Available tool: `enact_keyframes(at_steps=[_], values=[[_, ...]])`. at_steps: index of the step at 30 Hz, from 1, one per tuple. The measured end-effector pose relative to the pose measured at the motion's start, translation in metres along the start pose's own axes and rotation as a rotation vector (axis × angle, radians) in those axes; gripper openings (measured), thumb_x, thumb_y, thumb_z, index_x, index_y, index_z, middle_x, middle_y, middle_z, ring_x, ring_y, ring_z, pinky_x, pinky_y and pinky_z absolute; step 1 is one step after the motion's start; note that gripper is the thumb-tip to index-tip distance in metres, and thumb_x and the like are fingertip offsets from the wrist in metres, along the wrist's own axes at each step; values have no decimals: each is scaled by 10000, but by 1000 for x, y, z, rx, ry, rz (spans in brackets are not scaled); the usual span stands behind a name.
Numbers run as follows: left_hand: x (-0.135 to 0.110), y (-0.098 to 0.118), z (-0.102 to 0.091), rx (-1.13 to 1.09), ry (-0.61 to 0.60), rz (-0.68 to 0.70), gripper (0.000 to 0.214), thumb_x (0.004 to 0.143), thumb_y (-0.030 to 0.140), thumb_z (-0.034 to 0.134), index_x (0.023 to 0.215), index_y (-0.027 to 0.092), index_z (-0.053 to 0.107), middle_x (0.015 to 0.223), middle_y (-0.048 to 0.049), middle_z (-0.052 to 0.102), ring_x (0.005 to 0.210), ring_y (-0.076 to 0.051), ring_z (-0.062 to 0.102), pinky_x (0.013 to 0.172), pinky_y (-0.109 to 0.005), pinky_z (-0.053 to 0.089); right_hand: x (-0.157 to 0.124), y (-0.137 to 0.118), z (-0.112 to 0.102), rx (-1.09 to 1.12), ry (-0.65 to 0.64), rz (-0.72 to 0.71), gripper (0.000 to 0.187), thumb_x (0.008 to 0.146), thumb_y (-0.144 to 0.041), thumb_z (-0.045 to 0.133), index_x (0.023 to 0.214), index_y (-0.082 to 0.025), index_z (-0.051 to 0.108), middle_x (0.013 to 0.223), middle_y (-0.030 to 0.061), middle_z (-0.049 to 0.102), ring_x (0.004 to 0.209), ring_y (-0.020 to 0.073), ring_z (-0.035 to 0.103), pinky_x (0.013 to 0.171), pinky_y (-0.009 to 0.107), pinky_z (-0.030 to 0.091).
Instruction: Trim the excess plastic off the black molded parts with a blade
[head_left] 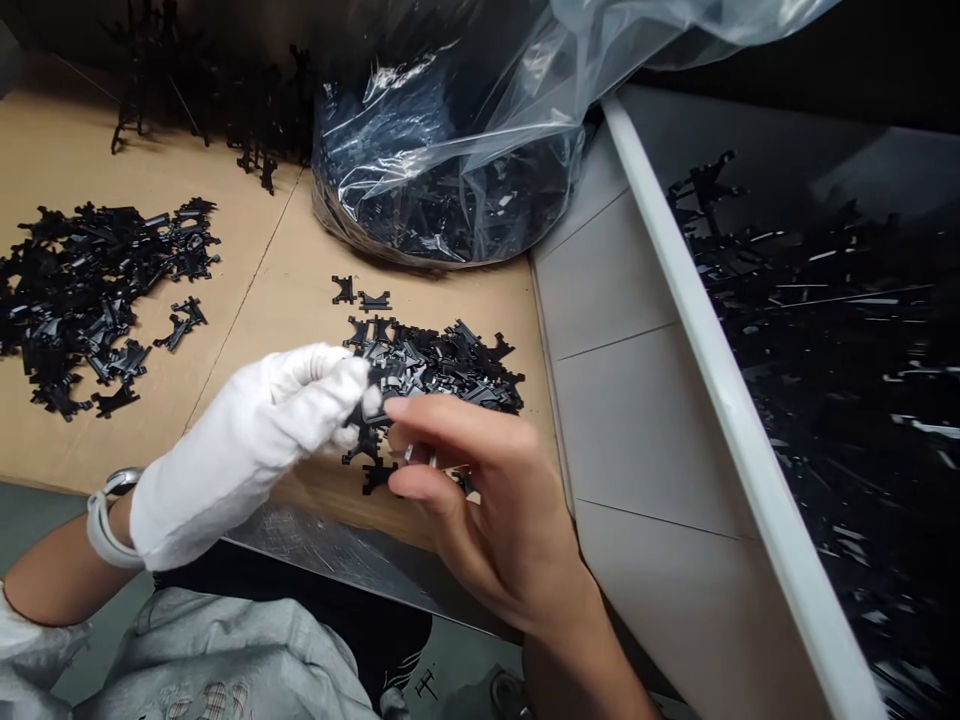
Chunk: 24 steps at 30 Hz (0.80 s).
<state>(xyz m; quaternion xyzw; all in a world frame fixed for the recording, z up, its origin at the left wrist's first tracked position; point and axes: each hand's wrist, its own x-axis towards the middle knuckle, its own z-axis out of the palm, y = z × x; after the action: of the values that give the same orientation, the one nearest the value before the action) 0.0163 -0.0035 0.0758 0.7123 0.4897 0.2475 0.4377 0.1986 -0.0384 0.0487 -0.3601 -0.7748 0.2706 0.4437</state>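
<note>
My left hand (pixel 262 420), in a white glove, is closed in a pinch at the near left side of a pile of small black plastic parts (pixel 442 362). A black plastic part (pixel 381 372) shows at its fingertips, partly hidden and hard to tell from the pile behind. Close beside it, my bare right hand (pixel 499 490) is curled, its forefinger almost touching the glove. Between its thumb and fingers shows a small shiny metal-looking piece (pixel 420 456), mostly hidden. Two more black parts (pixel 361 293) lie just beyond the pile.
A larger heap of black parts (pixel 90 290) lies on the cardboard (pixel 247 270) to the left. A clear plastic bag (pixel 450 190) full of black parts stands at the back. On the right, a grey box wall (pixel 637 400) separates off many more black pieces (pixel 847 400).
</note>
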Motion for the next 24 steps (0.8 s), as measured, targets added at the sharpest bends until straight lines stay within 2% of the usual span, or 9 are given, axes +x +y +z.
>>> enact_keyframes(at_steps=[5, 8, 13, 18, 20, 22, 24], values=[[0, -3, 1, -158, -23, -59, 345, 1019, 435, 417, 833, 247, 637, 795, -30, 722, 723, -180, 680, 641, -280, 601, 2, -3, 0, 7, -18, -9, 270, 1003, -173, 639, 1227, -323, 628, 836, -20, 727, 562, 152, 578, 518, 290, 497], [0, -6, 3, -209, -38, -100, 285, 999, 395, 451, 820, 243, 612, 785, -13, 722, 696, -163, 673, 636, -265, 593, 2, -3, 1, -22, -18, 5, 277, 1010, -148, 628, 1226, -320, 609, 890, -19, 745, 570, 142, 606, 525, 282, 521], [-2, -3, 3, -183, -73, -134, 214, 992, 314, 507, 825, 227, 607, 828, -8, 737, 728, -148, 694, 642, -249, 578, 0, -2, 1, -62, 41, 56, 111, 1046, -263, 628, 1147, -281, 587, 914, -2, 747, 670, 157, 685, 590, 300, 574], [2, -7, 8, -187, 3, -116, 245, 1007, 301, 518, 782, 218, 569, 733, 32, 651, 652, -127, 618, 596, -240, 513, -8, -2, -11, -47, 136, 156, 148, 1056, -274, 621, 1202, -298, 633, 1054, 10, 749, 777, 137, 726, 690, 270, 623], [7, -16, 18, -22, -45, -16, 308, 1026, 332, 553, 749, 203, 597, 728, 27, 628, 677, -138, 596, 654, -263, 511, -11, -1, -16, -94, 200, 195, 142, 1051, -289, 629, 1184, -290, 676, 1021, 22, 743, 804, 151, 738, 701, 276, 638], [14, -25, 30, 281, -138, 137, 310, 1014, 324, 620, 740, 184, 659, 825, -27, 675, 819, -191, 632, 776, -325, 522, -13, 2, -19, -155, 245, 215, 126, 1038, -320, 647, 1138, -274, 709, 970, 31, 739, 804, 168, 743, 691, 290, 645], [21, -30, 38, 530, -132, 161, 244, 989, 316, 674, 797, 170, 709, 889, -80, 690, 875, -241, 650, 771, -358, 519, -13, 6, -21, -184, 253, 221, 124, 1023, -344, 665, 1103, -269, 724, 938, 30, 733, 774, 168, 735, 659, 290, 634]])
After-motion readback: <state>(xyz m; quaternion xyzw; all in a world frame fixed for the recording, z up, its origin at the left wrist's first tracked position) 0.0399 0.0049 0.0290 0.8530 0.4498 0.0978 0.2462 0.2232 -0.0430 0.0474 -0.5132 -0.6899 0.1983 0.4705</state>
